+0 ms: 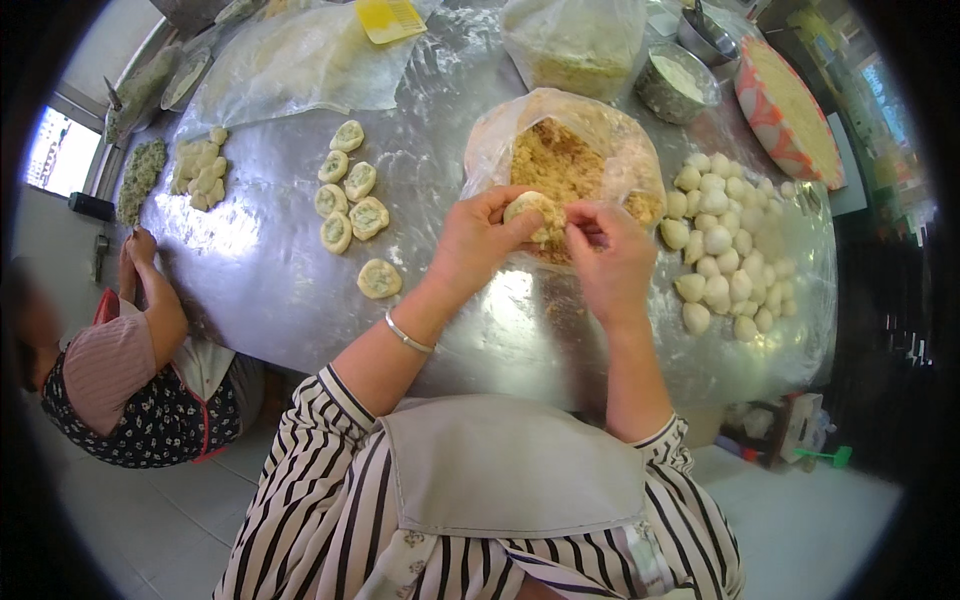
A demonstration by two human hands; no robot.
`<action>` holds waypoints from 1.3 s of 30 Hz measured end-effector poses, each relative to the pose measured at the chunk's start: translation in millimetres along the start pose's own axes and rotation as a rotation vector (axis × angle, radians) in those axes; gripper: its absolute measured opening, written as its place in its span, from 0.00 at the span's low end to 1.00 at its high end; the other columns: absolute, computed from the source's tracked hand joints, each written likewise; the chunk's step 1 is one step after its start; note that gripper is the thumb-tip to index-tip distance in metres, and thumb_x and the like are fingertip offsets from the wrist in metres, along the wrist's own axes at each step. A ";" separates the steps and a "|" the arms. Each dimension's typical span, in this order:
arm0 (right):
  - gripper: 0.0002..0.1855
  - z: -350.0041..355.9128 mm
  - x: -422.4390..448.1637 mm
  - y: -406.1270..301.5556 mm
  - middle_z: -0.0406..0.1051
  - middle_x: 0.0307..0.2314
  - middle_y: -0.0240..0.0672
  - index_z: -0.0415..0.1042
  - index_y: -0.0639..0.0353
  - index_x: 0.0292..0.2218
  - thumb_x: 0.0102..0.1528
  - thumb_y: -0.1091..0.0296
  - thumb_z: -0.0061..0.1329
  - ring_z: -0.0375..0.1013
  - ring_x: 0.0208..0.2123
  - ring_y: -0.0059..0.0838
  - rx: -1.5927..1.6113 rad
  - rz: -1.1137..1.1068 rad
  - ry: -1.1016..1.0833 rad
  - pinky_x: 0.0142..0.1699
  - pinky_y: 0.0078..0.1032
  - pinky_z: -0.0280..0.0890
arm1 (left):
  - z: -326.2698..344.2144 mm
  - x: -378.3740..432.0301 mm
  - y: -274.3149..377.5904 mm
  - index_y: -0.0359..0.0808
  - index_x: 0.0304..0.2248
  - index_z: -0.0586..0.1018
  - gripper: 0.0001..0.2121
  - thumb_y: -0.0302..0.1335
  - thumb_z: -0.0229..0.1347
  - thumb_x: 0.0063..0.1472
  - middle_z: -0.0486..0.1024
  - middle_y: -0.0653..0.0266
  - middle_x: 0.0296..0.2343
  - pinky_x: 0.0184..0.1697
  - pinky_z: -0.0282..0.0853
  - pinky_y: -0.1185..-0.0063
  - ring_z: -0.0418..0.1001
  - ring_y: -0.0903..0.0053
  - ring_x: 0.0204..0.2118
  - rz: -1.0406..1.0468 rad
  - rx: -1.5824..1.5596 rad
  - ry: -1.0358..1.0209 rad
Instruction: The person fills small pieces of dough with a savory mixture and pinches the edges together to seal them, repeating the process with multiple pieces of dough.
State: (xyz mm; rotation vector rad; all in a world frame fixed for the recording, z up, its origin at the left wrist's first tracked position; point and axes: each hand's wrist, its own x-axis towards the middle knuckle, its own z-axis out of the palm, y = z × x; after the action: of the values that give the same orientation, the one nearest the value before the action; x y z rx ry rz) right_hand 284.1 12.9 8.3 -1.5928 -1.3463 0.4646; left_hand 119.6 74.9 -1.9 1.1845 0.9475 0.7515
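Note:
My left hand (pixel 480 232) grips a small round of pale dough (pixel 523 204) between thumb and fingers. Beside it, the thumb and fingertips of my right hand (pixel 616 259) are drawn together near some crumbly yellow filling; whether they pinch any is unclear. Both hands are over the near part of a clear plastic bag (pixel 637 142), which lies open around a mass of crumbly yellow-brown filling (pixel 551 154). To the right, many smooth white dough balls (pixel 718 240) lie heaped on the metal table (pixel 480 341). Several flat dough rounds with greenish centres (pixel 367 217) rest to the left.
A co-worker (pixel 142 360) has their hands at the table's left edge, near green filling (pixel 140 176) and dough pieces (pixel 200 171). Along the back are a plastic sheet (pixel 300 67), yellow scraper (pixel 390 20), another filled bag (pixel 574 52), metal bowl (pixel 660 105) and red-white basin (pixel 765 135).

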 end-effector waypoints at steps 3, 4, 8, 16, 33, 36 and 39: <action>0.12 -5.1 5.1 4.8 0.78 0.35 0.40 0.78 0.60 0.39 0.51 0.78 0.55 0.79 0.37 0.33 -0.033 0.089 0.043 0.45 0.27 0.73 | -9.8 2.1 2.3 0.27 0.52 0.73 0.19 0.29 0.57 0.66 0.78 0.62 0.42 0.45 0.76 0.79 0.77 0.79 0.41 -0.096 -0.301 -0.047; 0.15 -8.3 5.5 8.7 0.77 0.39 0.41 0.77 0.60 0.42 0.50 0.77 0.56 0.78 0.41 0.34 -0.033 0.055 0.019 0.48 0.28 0.71 | -12.5 2.1 4.4 0.27 0.52 0.72 0.19 0.29 0.56 0.66 0.77 0.60 0.43 0.46 0.76 0.77 0.77 0.76 0.42 -0.128 -0.353 -0.076; 0.31 -16.3 1.7 9.0 0.70 0.52 0.45 0.70 0.59 0.53 0.48 0.70 0.61 0.68 0.56 0.40 -0.029 -0.118 -0.152 0.60 0.33 0.63 | -19.5 -2.0 13.8 0.26 0.54 0.69 0.19 0.27 0.53 0.67 0.76 0.55 0.46 0.49 0.76 0.73 0.77 0.68 0.46 -0.254 -0.538 -0.215; 0.44 -1.4 -0.8 -2.1 0.64 0.57 0.42 0.67 0.54 0.57 0.40 0.60 0.69 0.61 0.61 0.46 -0.025 -0.341 -0.198 0.63 0.39 0.58 | 5.4 -14.5 -0.1 0.26 0.49 0.73 0.15 0.28 0.51 0.68 0.77 0.59 0.42 0.45 0.75 0.74 0.77 0.73 0.42 -0.216 -0.508 -0.355; 0.24 14.3 -5.5 -19.3 0.75 0.43 0.44 0.74 0.59 0.46 0.48 0.63 0.63 0.75 0.46 0.46 -0.042 -0.273 0.211 0.51 0.37 0.68 | 34.1 -23.4 -0.4 0.30 0.42 0.77 0.15 0.30 0.64 0.59 0.74 0.74 0.28 0.31 0.65 0.86 0.68 0.90 0.29 -0.067 -0.498 -0.096; 0.24 8.8 -0.7 -8.2 0.75 0.44 0.43 0.75 0.59 0.46 0.48 0.63 0.63 0.74 0.47 0.45 -0.110 -0.424 0.139 0.51 0.36 0.68 | 40.6 -27.4 12.4 0.31 0.40 0.78 0.11 0.27 0.61 0.60 0.75 0.74 0.25 0.28 0.64 0.88 0.68 0.90 0.26 -0.072 -0.522 -0.070; 0.24 8.6 2.8 -5.4 0.75 0.44 0.41 0.74 0.58 0.47 0.48 0.64 0.62 0.74 0.48 0.43 -0.145 -0.576 0.085 0.54 0.39 0.65 | 27.5 -29.6 9.8 0.31 0.40 0.78 0.09 0.23 0.56 0.61 0.76 0.72 0.26 0.30 0.67 0.86 0.70 0.89 0.26 0.042 -0.054 -0.114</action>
State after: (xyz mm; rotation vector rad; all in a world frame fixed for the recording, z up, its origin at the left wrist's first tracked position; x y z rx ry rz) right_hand 275.4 18.6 9.7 -1.2380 -1.7150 -0.0519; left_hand 131.8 39.7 16.5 1.1902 0.8055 0.7309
